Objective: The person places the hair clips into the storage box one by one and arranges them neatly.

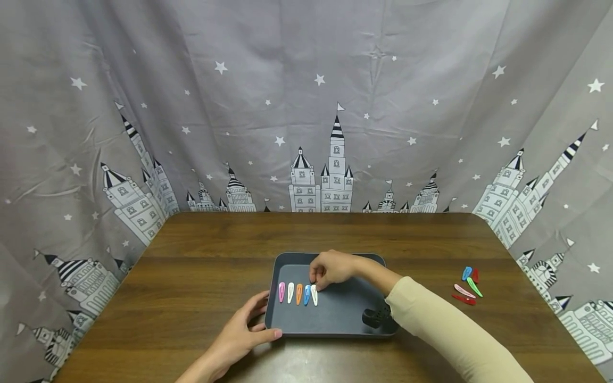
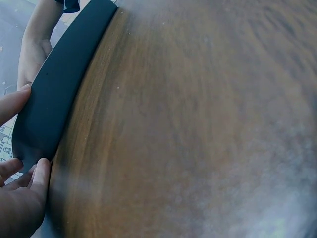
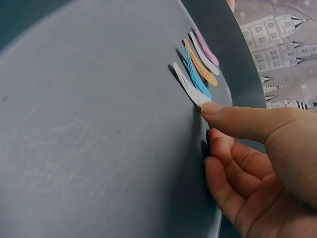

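A dark grey rectangular tray [image 1: 342, 322] lies on the table, with a row of snap hair clips near its left side. From the left these are a pink clip [image 1: 281, 292], a white clip [image 1: 290, 292], an orange clip [image 1: 299, 293], a blue clip [image 1: 307, 294] and a second white clip [image 1: 314, 296]. My right hand [image 1: 331, 267] pinches the end of that last white clip between thumb and forefinger, as the right wrist view shows up close. At the front left corner, my left hand [image 1: 245, 325] grips the tray, thumb and fingers against its wall [image 2: 62, 74].
To the right of the tray, loose clips lie on the wooden table [image 1: 201, 276]: a blue clip [image 1: 466, 273], a green clip [image 1: 474, 287], a pink clip [image 1: 464, 291] and two red ones. A grey castle-print curtain [image 1: 249, 122] hangs behind the table.
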### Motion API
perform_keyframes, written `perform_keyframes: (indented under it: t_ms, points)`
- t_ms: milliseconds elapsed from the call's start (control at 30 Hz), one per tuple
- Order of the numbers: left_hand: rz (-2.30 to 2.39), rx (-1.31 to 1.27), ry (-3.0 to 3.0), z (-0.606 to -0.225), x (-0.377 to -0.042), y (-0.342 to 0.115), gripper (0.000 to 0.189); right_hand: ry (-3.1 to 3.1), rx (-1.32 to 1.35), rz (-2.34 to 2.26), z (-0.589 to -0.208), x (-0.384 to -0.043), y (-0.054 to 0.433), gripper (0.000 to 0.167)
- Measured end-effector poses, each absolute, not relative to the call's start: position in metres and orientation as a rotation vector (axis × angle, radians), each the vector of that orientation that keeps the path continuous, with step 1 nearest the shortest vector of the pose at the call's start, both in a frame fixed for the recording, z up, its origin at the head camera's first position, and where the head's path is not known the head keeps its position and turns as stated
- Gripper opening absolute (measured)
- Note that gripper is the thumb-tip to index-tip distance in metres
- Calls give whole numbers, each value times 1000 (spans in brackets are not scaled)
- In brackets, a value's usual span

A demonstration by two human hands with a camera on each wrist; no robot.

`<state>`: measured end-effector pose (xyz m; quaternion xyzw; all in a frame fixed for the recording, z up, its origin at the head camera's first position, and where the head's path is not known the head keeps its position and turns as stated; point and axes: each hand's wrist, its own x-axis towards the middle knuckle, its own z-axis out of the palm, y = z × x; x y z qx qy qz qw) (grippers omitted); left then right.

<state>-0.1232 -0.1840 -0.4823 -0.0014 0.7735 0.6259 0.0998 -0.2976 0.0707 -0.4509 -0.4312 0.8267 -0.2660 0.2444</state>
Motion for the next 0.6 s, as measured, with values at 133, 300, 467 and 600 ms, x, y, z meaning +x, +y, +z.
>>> perform_keyframes:
  t_ms: [133, 300, 467, 600]
  points:
    - [1853, -1, 2285, -483, -124, -184, 89, 2257, -1189, -724, -450, -297, 72, 10]
    - [1866, 19, 2270, -483, -124, -185, 88, 2265, -1177, -711, -449, -296, 73, 13]
    - [1869, 13, 2269, -482, -122, -188, 88, 2254, -1186, -708, -448, -296, 69, 12]
    - [1859, 24, 2263, -480, -121, -188, 90, 2248, -1183, -717, -443, -295, 75, 10]
